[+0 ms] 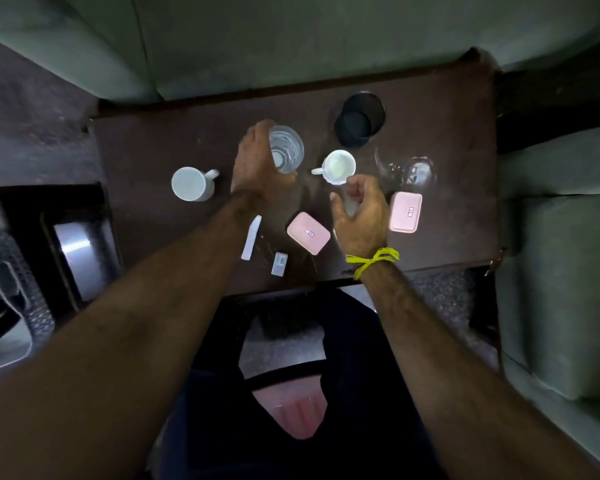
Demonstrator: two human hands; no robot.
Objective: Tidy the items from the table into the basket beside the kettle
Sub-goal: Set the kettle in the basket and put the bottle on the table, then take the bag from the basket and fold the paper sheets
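On the dark brown table, my left hand grips a clear drinking glass from its left side. My right hand hovers with loosely curled fingers just below a small white cup, holding nothing. A white mug stands to the left. Two pink boxes lie nearby, one between my hands and one to the right. A clear glass lies on its side at right. A black cup stands at the back.
A white strip and a small white packet lie near the table's front edge. A dark mesh basket and a shiny metal object sit at the left, below table level. Green sofa cushions surround the table.
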